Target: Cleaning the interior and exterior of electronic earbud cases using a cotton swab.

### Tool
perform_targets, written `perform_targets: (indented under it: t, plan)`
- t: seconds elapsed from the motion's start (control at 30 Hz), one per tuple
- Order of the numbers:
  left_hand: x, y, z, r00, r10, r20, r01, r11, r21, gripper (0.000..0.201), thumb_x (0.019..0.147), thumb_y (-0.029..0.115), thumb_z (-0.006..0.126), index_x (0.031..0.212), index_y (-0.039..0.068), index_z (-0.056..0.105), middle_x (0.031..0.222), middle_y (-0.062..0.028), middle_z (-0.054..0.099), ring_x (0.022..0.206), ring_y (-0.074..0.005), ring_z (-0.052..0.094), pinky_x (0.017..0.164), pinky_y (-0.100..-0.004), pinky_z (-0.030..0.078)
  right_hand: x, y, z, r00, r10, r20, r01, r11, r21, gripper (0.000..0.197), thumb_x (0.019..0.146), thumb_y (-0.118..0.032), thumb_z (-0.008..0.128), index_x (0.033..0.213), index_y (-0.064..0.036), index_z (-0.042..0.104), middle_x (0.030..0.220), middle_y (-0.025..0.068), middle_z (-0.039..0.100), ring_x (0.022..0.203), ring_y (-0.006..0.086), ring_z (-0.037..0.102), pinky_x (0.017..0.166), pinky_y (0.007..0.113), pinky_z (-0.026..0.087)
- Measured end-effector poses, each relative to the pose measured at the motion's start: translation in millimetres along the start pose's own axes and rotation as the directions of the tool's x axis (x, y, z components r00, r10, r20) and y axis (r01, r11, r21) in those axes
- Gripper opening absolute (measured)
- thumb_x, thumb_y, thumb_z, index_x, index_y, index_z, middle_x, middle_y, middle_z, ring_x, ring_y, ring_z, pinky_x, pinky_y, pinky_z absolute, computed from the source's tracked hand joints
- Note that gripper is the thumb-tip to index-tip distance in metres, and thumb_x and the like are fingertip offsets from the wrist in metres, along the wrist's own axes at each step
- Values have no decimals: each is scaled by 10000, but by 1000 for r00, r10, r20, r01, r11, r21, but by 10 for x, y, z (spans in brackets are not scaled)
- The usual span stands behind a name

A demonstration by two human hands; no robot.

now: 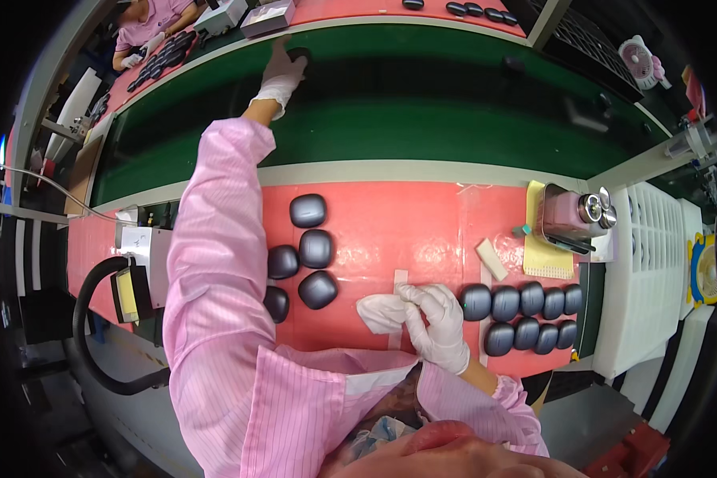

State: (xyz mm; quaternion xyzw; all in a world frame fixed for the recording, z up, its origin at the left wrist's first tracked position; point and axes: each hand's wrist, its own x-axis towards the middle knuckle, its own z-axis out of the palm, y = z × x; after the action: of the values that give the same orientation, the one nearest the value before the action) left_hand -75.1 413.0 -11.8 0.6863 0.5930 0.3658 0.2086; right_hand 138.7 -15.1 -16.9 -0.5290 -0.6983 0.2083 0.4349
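Note:
My left hand (281,76), in a white glove, reaches far across the green conveyor belt (422,119), and its fingertips close on a dark rounded case (299,54) at the belt's far edge. My right hand (440,323), also gloved, rests on the red mat (406,223) close to my body and pinches a crumpled white cloth (381,312). Several dark rounded cases (316,248) lie in a loose cluster on the mat left of the cloth. Two neat rows of the same cases (526,315) sit just right of my right hand.
A pink can with metal caps (570,215) stands on a yellow pad (546,255) at the mat's right, with a small white block (491,259) beside it. A white slotted rack (645,271) is further right. A black hose (95,319) loops at left. Another person (147,24) works at the top left.

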Motion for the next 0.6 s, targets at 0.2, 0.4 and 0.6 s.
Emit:
perform_targets:
  t: [0.2, 0.4, 0.6]
  plan:
    - [-2078, 1311, -520, 828, 328, 455, 149, 653, -742, 437, 889, 141, 642, 1274, -15, 507, 1182, -73, 587, 1069, -141, 556, 960, -271, 429, 23, -230, -18, 888, 429, 166, -424, 624, 656, 321, 942, -131, 542, 1227, 6, 489, 1116, 100, 612, 1042, 157, 581, 928, 293, 444]
    - [-3629, 1477, -609, 934, 230, 275, 76, 621, -780, 466, 872, 108, 648, 1288, -13, 476, 1284, -106, 522, 1203, -187, 493, 1050, -344, 363, 155, -509, 34, 944, 325, 61, -197, 405, 893, 413, 928, -185, 604, 1269, -45, 417, 1148, 77, 547, 1033, 144, 534, 890, 287, 438]
    - [-4012, 1373, -755, 858, 87, 506, 392, 524, -756, 421, 836, 51, 691, 1223, -20, 541, 1110, -71, 617, 1016, -149, 597, 897, -278, 483, 2, -561, -200, 995, 97, 7, -93, 924, 372, 302, 963, -198, 527, 1205, -22, 569, 1105, 60, 572, 1045, 162, 540, 929, 288, 413]
